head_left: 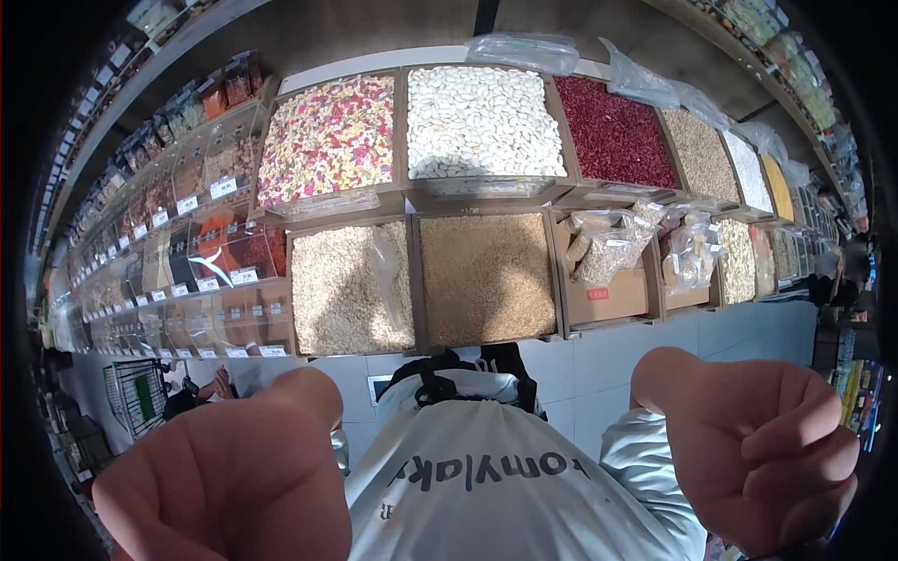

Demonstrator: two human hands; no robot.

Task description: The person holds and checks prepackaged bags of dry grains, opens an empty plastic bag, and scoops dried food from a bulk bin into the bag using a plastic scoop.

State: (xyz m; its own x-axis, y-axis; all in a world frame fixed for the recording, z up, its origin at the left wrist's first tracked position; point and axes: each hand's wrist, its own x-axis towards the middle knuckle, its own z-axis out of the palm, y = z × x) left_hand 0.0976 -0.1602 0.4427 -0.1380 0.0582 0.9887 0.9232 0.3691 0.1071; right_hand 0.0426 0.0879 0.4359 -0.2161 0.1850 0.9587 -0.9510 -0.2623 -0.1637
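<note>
My left hand (234, 477) is raised close to the camera at the lower left. Its palm and wrist show, but most of its fingers run past the frame's edge. At the lower right my right hand (762, 449) is also raised, fingers curled into a fist with nothing visible in it. Neither hand touches the goods. Between them is my light top with dark lettering (486, 467). Beyond stand bins of white beans (482, 122), dark red beans (613, 131), mixed coloured pieces (327, 140), pale flakes (351, 280) and brown grain (486, 276).
Clear-fronted bins with price tags (224, 187) line the left. Bagged goods (613, 248) lie in a lower bin, and clear plastic bags (524, 53) rest along the back ledge. A shopping cart (136, 397) and another person's hand (222, 381) appear at left, above the tiled floor (561, 369).
</note>
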